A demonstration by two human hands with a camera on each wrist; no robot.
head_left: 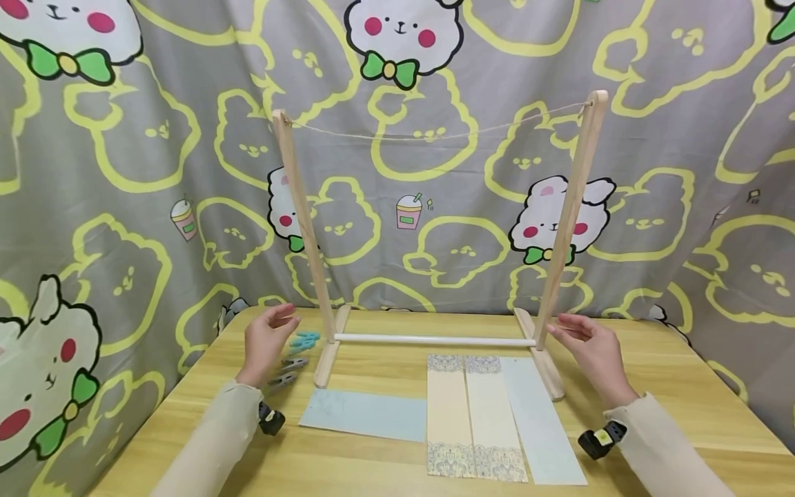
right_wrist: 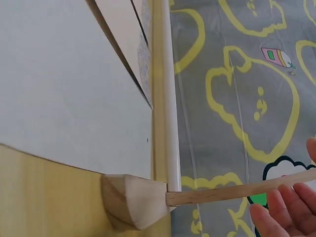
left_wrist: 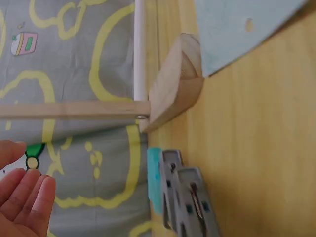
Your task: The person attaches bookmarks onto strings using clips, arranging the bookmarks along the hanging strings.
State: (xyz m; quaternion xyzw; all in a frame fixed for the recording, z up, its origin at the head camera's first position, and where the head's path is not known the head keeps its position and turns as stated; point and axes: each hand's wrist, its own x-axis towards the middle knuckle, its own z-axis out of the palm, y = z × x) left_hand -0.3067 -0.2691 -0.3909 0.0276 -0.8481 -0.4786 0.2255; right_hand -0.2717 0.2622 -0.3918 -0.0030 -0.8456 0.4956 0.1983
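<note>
A wooden rack (head_left: 306, 207) stands on the table, two posts joined low down by a white rod (head_left: 435, 340), with a thin string (head_left: 428, 139) sagging between the tops. My left hand (head_left: 267, 342) is held left of the rack, fingers loosely bent and nothing in them. Beside it lie teal clothespins (head_left: 304, 340) and grey clothespins (left_wrist: 195, 197). Fingertips of my right hand (head_left: 590, 352) are right at the lower part of the right post (right_wrist: 242, 191), the fingers relaxed and not wrapped round it.
A pale blue paper strip (head_left: 366, 414) lies crosswise in front of the rack. To its right lie a peach strip (head_left: 448, 407) and a cream strip (head_left: 493, 407) with lace-patterned ends, then another pale blue strip (head_left: 546, 428) by the right foot. A patterned grey curtain (head_left: 459, 200) hangs behind.
</note>
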